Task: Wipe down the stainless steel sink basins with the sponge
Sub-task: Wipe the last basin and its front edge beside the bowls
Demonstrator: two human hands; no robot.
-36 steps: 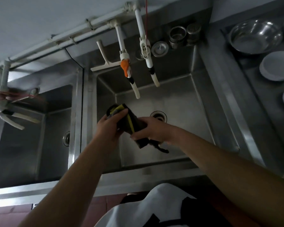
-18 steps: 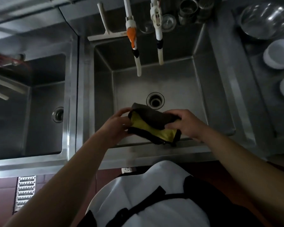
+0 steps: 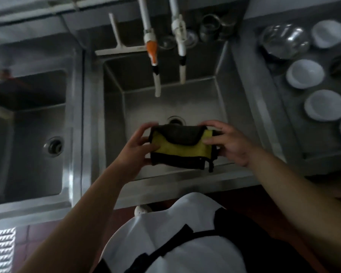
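Nearest, a white shirt [image 3: 185,239] with dark straps. Above it, both hands level over the middle basin's [image 3: 185,103] front rim. Left hand [image 3: 135,149] pinching the left end of the sponge [image 3: 180,147], right hand [image 3: 229,142] pinching the right end, thumbs on the yellow face. Sponge held flat between them, dark flap folded over its top, clear of the steel, drain [image 3: 175,120] just behind. Left basin [image 3: 34,138] alongside, with its own drain. Farther back, two taps [image 3: 154,56] hanging over the middle basin, squeegee [image 3: 118,46] on the ledge. On the right surface [image 3: 295,123], white bowls [image 3: 304,76] and a steel bowl [image 3: 285,41].
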